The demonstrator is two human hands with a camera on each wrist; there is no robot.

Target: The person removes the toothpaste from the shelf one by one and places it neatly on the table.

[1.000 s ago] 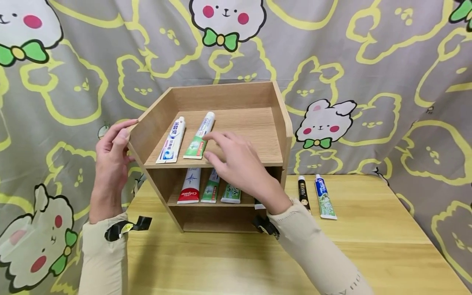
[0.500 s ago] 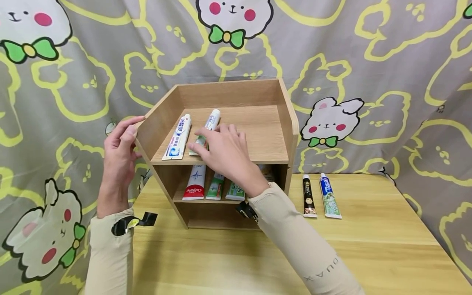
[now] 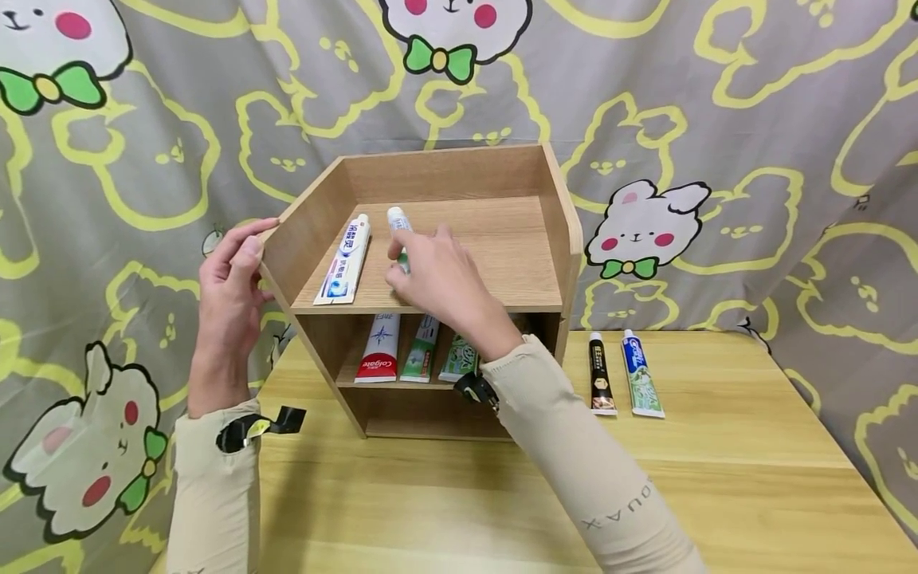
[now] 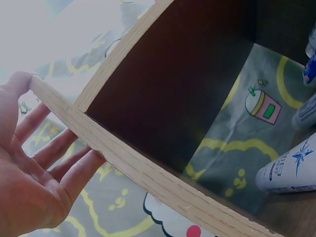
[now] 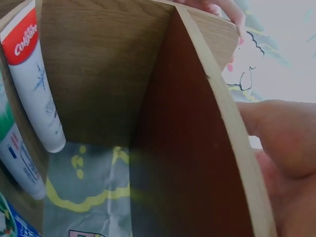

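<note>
In the head view my left hand (image 3: pixel 228 315) grips the front corner of the left side panel of a wooden shelf (image 3: pixel 495 247). The left wrist view has its thumb and fingers on either side of that board (image 4: pixel 143 173). My right hand (image 3: pixel 448 283) is over the top level, thumb and fingers pinching a green-and-white toothpaste tube (image 3: pixel 398 218), whose lower end the hand hides. Left of it lies a white-and-blue toothpaste tube (image 3: pixel 344 263), cap toward the back.
The middle level holds a red-and-white Colgate tube (image 3: pixel 378 351), a green-and-white tube (image 3: pixel 421 351) and another green tube (image 3: pixel 457 359). On the table (image 3: pixel 746 430) right of the shelf lie a black tube (image 3: pixel 601 375) and a blue-and-green one (image 3: pixel 642 375). A patterned curtain (image 3: pixel 645 72) hangs behind.
My right hand has come onto the green-and-white tube on the top level and taken hold; the tube's cap end has swung left. My left hand keeps its grip on the side panel.
</note>
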